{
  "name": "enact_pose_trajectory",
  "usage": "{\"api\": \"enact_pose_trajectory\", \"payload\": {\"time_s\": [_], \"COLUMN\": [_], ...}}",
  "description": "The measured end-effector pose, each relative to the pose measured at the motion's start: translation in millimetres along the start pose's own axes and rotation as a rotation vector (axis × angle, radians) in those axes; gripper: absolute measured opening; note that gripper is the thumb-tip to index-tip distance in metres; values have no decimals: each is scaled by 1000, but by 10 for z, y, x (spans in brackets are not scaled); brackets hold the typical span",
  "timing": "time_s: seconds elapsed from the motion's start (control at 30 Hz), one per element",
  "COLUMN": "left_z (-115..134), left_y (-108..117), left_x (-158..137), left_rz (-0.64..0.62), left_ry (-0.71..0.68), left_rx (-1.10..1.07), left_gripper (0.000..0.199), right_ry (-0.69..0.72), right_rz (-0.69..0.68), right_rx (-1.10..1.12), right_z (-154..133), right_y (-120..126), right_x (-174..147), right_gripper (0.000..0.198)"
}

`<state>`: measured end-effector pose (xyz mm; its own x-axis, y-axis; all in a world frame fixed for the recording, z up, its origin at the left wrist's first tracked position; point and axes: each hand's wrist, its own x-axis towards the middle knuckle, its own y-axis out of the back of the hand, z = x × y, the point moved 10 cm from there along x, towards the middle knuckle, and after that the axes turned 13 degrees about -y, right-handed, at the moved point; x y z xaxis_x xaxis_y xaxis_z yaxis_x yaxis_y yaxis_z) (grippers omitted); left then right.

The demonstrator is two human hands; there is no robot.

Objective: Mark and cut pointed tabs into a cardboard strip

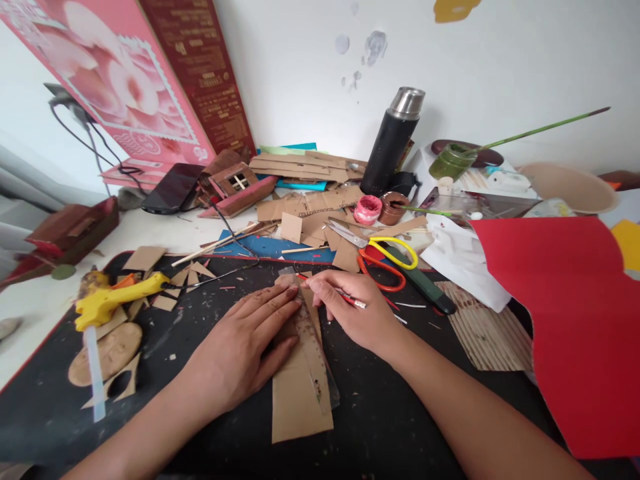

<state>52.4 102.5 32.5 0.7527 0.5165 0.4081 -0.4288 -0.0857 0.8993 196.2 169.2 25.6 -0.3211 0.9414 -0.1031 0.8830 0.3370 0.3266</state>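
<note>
A strip of brown cardboard (297, 407) lies on the black mat with a clear plastic ruler (311, 357) along it. Flat across both rests my left hand (250, 333), its fingers stretched out and pressing the ruler down. My right hand (353, 307) pinches a red pencil (354, 301) with a white eraser end, its point at the far end of the ruler near my left fingertips. The exact tip is partly hidden by my fingers. Just beyond my right hand lie scissors (383, 260) with yellow and orange handles, beside a dark green utility knife (420, 280).
To the left lies a yellow glue gun (117, 300) on cardboard scraps, its cord running back. A black thermos (393, 143), paint jars (367, 210) and stacked cardboard (305, 167) stand behind. Red card (575, 333) and a corrugated piece (490, 330) occupy the right.
</note>
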Motion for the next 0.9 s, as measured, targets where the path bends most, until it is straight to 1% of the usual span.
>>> {"api": "enact_pose_trajectory", "payload": {"time_s": [0.17,0.3,0.53,0.9], "left_z": [-18,-8,-3,-3], "left_y": [-3,-9,-2,-10], "left_x": [-15,-10,4,6], "left_rz": [11,-7,-2,-24], "left_ry": [18,9,4,2], "left_rx": [-21,9,1,8], "left_gripper": [49,47,45,46], "right_ry": [-14,-16,15,83], "right_rz": [-2,-4,-4,32], "right_rx": [2,-2,-28,7], "right_z": [29,32,-7,-26], "right_y": [-13,-18,-11,56], "right_x": [5,6,-4,-66], "right_gripper": [44,44,42,52]}}
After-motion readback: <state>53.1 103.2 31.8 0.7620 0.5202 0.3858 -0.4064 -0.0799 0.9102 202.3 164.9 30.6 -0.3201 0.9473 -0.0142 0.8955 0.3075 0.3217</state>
